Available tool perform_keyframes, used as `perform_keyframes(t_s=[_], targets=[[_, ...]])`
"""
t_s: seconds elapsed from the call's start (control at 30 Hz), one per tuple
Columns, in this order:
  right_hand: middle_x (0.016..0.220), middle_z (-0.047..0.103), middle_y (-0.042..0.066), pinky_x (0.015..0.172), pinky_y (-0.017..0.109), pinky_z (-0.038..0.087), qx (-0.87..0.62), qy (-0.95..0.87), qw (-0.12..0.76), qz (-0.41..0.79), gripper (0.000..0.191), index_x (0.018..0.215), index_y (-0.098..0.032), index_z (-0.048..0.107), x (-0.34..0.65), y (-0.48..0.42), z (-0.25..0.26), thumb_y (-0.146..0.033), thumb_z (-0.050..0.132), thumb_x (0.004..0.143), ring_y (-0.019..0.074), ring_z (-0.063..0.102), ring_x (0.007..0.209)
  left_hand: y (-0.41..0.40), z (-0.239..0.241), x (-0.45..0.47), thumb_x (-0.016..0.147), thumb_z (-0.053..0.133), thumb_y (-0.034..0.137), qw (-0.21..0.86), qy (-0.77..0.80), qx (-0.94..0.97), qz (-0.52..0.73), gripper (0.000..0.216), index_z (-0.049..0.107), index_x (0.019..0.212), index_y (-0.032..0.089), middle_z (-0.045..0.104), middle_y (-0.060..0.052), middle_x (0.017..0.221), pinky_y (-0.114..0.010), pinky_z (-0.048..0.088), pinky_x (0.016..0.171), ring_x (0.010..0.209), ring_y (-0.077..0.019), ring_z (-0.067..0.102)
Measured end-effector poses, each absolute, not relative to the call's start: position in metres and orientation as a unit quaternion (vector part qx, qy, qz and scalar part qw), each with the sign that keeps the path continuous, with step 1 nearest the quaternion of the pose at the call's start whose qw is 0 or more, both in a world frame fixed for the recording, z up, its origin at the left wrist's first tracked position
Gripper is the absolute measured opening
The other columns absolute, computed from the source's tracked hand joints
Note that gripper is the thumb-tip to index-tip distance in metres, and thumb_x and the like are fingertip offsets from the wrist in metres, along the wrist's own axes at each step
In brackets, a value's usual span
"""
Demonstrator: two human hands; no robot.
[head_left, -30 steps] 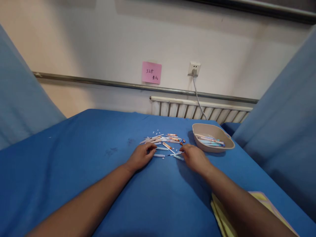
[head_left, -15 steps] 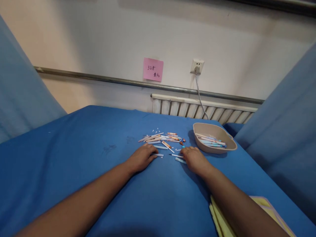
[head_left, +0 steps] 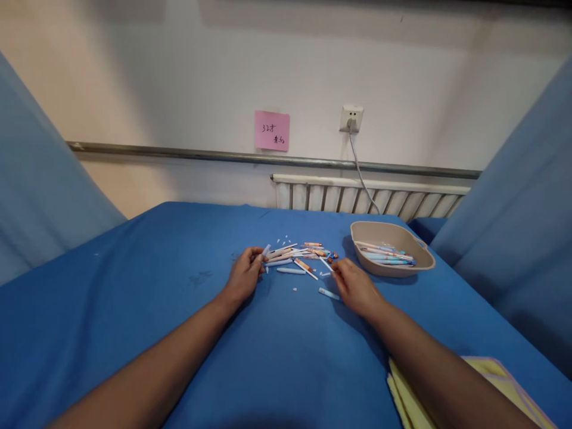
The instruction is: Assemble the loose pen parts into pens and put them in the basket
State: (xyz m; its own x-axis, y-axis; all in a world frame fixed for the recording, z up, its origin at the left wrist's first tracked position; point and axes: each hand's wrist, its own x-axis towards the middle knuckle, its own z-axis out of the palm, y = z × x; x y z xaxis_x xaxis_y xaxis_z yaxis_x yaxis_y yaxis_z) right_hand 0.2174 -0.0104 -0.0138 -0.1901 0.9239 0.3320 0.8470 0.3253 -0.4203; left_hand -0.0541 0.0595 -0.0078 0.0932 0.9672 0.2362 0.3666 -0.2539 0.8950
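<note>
Left hand (head_left: 245,275): curled, pinching a white pen barrel (head_left: 266,250).
Right hand (head_left: 355,287): fingertips closed on a thin refill (head_left: 325,264) (barely visible).
Pen parts (head_left: 297,256): on the desk (head_left: 134,286), between and just beyond both hands, lying mostly crosswise.

Orange-and-white pen parts (head_left: 292,257), seemingly disassembled, lie scattered on the blue sheet (head_left: 134,286).

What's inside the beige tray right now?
The beige tray holds a few pens, blue and pinkish, lying lengthwise in a loose bunch. Its near wall hides the floor just behind it, and the overlapping pens cannot be counted.
</note>
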Motion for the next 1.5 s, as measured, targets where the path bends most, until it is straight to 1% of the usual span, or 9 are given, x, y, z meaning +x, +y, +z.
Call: perform_keyframes(t_s=[0.17,0.4,0.5,0.6,0.67,0.87,1.1,1.37,1.5], targets=[[0.092,0.059,0.006,0.078,0.028,0.041,-0.55,-0.76,0.337,0.084,0.016,0.092,-0.019,0.056,0.215,-0.011,-0.019,-0.022,0.04,0.089,0.0171,0.056,0.086,0.053,-0.007,-0.047,0.08,0.049,0.043,0.413,0.486,0.641,0.427,0.037,0.052,0.103,0.014,0.047,0.005,0.061,-0.019,0.037,0.045,0.048,-0.0078,0.043],[0.077,0.063,0.003,0.064,0.025,0.039,-0.571,-0.741,0.324,0.14,0.018,0.09,-0.02,0.059,0.212,-0.009,-0.023,-0.025,0.042,0.089,0.0161,0.057,0.07,0.046,-0.012,-0.045,0.079,0.053,0.044,0.453,0.457,0.664,0.381,0.033,0.052,0.095,0.015,0.061,-0.002,0.077,-0.022,0.044,0.051,0.055,-0.0099,0.053],[0.079,0.065,0.003,0.064,0.025,0.038,-0.567,-0.737,0.338,0.142,0.017,0.087,-0.019,0.06,0.21,-0.008,-0.023,-0.025,0.044,0.087,0.0158,0.058,0.071,0.043,-0.008,-0.044,0.086,0.046,0.041,0.36,0.442,0.741,0.354,0.029,0.054,0.098,0.017,0.065,-0.005,0.091,-0.031,0.049,0.071,0.076,-0.0161,0.061],[0.078,0.066,0.002,0.062,0.025,0.038,-0.575,-0.723,0.351,0.157,0.017,0.086,-0.019,0.061,0.208,-0.005,-0.027,-0.025,0.045,0.086,0.0154,0.058,0.069,0.045,-0.003,-0.037,0.09,0.041,0.037,0.213,0.42,0.826,0.311,0.028,0.055,0.107,0.02,0.061,-0.007,0.114,-0.039,0.039,0.096,0.107,-0.0216,0.054],[0.076,0.066,0.002,0.061,0.025,0.038,-0.581,-0.713,0.353,0.172,0.017,0.086,-0.019,0.062,0.209,-0.002,-0.031,-0.026,0.046,0.085,0.0151,0.057,0.067,0.051,-0.001,-0.029,0.091,0.039,0.035,0.148,0.42,0.853,0.274,0.029,0.053,0.112,0.02,0.057,-0.008,0.121,-0.041,0.033,0.101,0.115,-0.0231,0.049],[0.074,0.066,0.001,0.061,0.025,0.039,-0.59,-0.689,0.369,0.204,0.019,0.084,-0.019,0.062,0.213,0.005,-0.035,-0.028,0.046,0.084,0.0152,0.058,0.066,0.063,-0.003,-0.011,0.091,0.039,0.036,0.112,0.439,0.869,0.199,0.028,0.055,0.104,0.018,0.061,-0.011,0.112,-0.039,0.037,0.095,0.107,-0.0244,0.054],[0.072,0.065,0.0,0.061,0.025,0.038,-0.585,-0.685,0.379,0.214,0.019,0.082,-0.02,0.062,0.213,0.005,-0.035,-0.029,0.046,0.084,0.0153,0.058,0.066,0.059,-0.001,-0.026,0.092,0.033,0.038,0.21,0.456,0.82,0.276,0.026,0.05,0.101,0.02,0.065,-0.005,0.101,-0.033,0.043,0.085,0.095,-0.0199,0.06],[0.073,0.065,0.001,0.061,0.025,0.039,-0.587,-0.678,0.386,0.219,0.019,0.082,-0.019,0.063,0.213,0.007,-0.036,-0.029,0.046,0.084,0.0149,0.057,0.066,0.066,0.001,-0.022,0.081,0.049,0.035,0.091,0.487,0.851,0.174,0.02,0.06,0.09,0.021,0.064,-0.003,0.079,-0.029,0.04,0.066,0.073,-0.0201,0.058],[0.074,0.066,0.001,0.061,0.024,0.039,-0.584,-0.681,0.385,0.215,0.019,0.083,-0.019,0.063,0.212,0.007,-0.036,-0.03,0.047,0.084,0.0148,0.057,0.067,0.066,0.001,-0.019,0.08,0.052,0.038,0.081,0.463,0.869,0.155,0.022,0.066,0.087,0.022,0.066,-0.004,0.083,-0.027,0.039,0.067,0.076,-0.0198,0.058]])
